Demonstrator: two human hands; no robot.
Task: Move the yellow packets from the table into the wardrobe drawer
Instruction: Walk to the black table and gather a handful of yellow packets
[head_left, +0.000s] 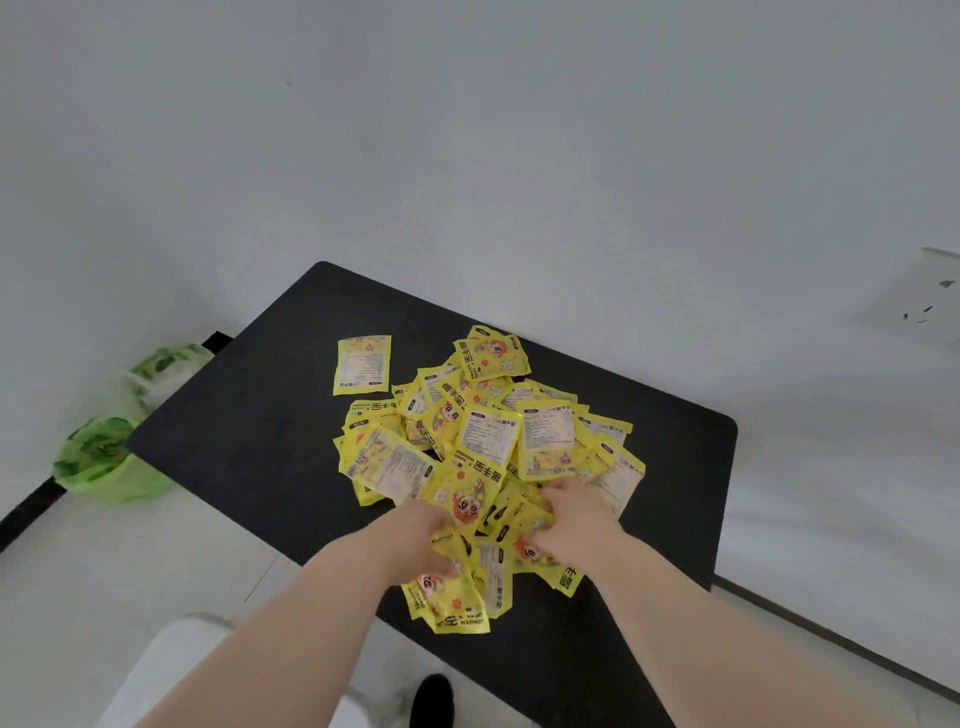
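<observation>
A loose heap of several yellow packets (483, 441) lies on a black table (249, 426), with one packet (362, 364) lying apart at the back left. My left hand (423, 540) grips a bunch of packets (457, 597) at the near edge of the heap. My right hand (569, 519) digs into the heap's near right side, its fingers curled around packets and partly buried among them. No wardrobe or drawer is in view.
The table stands against a white wall (467, 156). Two green and white plastic bags (104, 457) sit on the pale floor to the left of the table. A wall socket (930, 296) is at the right. A dark shoe (434, 699) shows below.
</observation>
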